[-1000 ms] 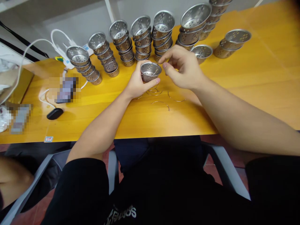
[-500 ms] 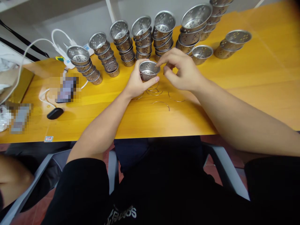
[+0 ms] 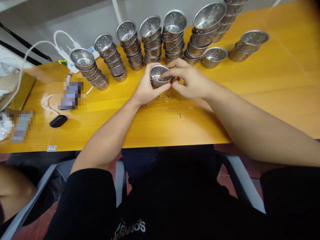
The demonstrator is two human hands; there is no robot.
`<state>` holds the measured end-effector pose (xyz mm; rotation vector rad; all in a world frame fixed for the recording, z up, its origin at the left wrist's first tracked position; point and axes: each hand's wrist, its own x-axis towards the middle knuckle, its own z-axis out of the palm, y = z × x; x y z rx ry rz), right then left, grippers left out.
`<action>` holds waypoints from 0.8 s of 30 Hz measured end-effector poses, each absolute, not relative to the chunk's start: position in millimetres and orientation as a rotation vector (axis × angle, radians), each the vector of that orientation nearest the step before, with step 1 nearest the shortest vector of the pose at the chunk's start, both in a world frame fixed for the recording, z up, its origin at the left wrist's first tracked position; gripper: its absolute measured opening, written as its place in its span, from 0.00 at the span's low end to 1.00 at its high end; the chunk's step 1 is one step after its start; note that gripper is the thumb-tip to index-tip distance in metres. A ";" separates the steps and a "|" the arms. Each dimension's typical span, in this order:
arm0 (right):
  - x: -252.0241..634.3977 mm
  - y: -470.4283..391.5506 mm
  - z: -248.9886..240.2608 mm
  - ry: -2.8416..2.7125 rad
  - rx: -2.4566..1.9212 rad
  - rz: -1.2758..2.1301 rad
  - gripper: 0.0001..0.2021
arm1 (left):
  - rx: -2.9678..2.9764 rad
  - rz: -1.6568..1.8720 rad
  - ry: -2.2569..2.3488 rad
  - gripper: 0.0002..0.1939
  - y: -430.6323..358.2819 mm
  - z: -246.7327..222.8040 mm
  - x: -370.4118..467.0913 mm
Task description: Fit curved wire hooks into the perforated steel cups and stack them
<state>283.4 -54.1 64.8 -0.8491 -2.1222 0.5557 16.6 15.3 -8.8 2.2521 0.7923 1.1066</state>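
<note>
My left hand (image 3: 146, 88) is closed round a small perforated metal cup (image 3: 155, 71), its mouth tilted up towards me, thumb along the near side. My right hand (image 3: 187, 78) is at the cup's right side with its fingers apart. One fingertip reaches over the rim into the cup, while the thumb is near the outer wall; whether a thin wire is between these fingers is too small to tell. Below the hands, several thin curved wires (image 3: 189, 107) lie on the yellow table (image 3: 155, 133).
Several leaning stacks of perforated cups (image 3: 152, 43) line the back of the table. A single cup (image 3: 214, 57) and a short stack (image 3: 246, 46) stand to the right. At left are a phone (image 3: 72, 95), a black mouse-like object (image 3: 58, 121) and white cables (image 3: 21, 70).
My right hand has come lower and closer, and a fingertip has passed from the rim into the cup. The left hand has kept its hold, with the cup shifted slightly right.
</note>
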 end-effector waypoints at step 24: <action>267.9 -68.2 77.4 -1.894 -0.929 0.752 0.59 | 2.277 1.113 0.676 0.62 21.7 -19.0 16.9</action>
